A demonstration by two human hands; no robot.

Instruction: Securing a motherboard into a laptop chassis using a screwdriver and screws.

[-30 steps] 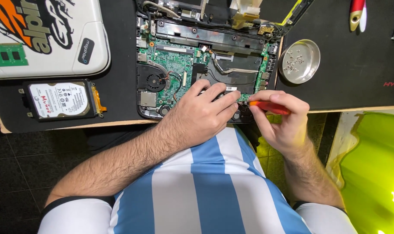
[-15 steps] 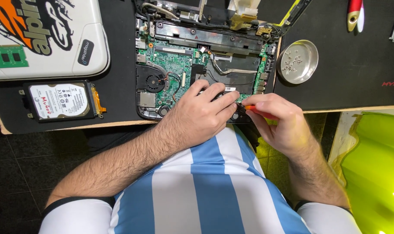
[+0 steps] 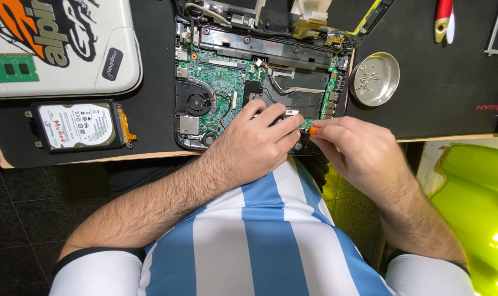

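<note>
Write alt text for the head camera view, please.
Two hands work on an opened laptop: the left hand presses on its near edge, the right hand holds an orange screwdriver. A screw dish sits right, a hard drive left.

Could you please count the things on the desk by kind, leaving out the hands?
Opened laptop base with green circuit board: 1
Silver hard drive: 1
Round metal screw dish: 1
Green memory stick: 1
White laptop lid: 1
Orange-handled screwdriver: 1
Total: 6

You have one opened laptop with a green circuit board (image 3: pixel 227 77), one silver rectangular hard drive (image 3: pixel 76 125), one round metal dish (image 3: pixel 376 79) of small screws, one green memory stick (image 3: pixel 10 68), and one orange-handled screwdriver (image 3: pixel 313 131).
</note>
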